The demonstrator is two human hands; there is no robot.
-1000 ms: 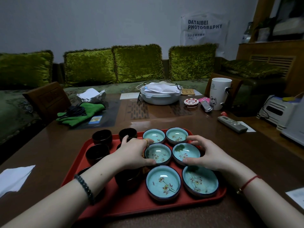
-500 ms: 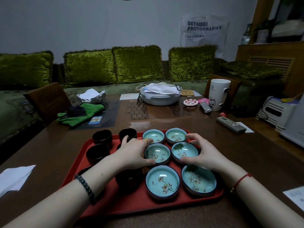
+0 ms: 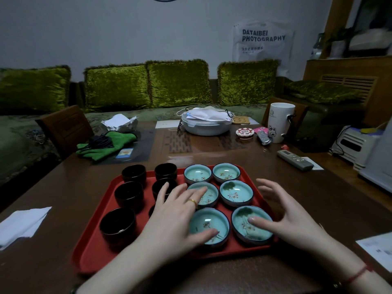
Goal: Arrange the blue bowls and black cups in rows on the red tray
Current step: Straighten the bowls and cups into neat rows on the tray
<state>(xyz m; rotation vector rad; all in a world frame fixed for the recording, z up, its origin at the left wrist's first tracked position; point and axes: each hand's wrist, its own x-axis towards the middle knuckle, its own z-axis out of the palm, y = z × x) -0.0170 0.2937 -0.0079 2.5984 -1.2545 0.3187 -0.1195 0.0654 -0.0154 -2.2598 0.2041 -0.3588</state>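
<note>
A red tray (image 3: 91, 253) lies on the brown table. Several blue bowls with flower prints stand in two columns on its right half, such as the far pair (image 3: 197, 173) (image 3: 226, 172) and the middle right bowl (image 3: 236, 192). Several black cups fill the left half, among them the near left cup (image 3: 118, 225) and the far cup (image 3: 134, 173). My left hand (image 3: 178, 217) hovers spread over the near left bowl (image 3: 209, 227) and middle left bowl, hiding a cup beneath. My right hand (image 3: 286, 217) is open, thumb over the near right bowl (image 3: 252, 227). Neither holds anything.
A white tissue (image 3: 21, 224) lies left of the tray, papers (image 3: 379, 249) at the right edge. Farther back are a remote (image 3: 294, 159), a white mug (image 3: 280, 122), a lidded white dish (image 3: 205, 123), a green cloth (image 3: 106, 145) and a wooden chair back (image 3: 63, 128).
Both hands let go of the middle bowls and drew back toward me, fingers spreading. The view has tilted down and nearer to the tray.
</note>
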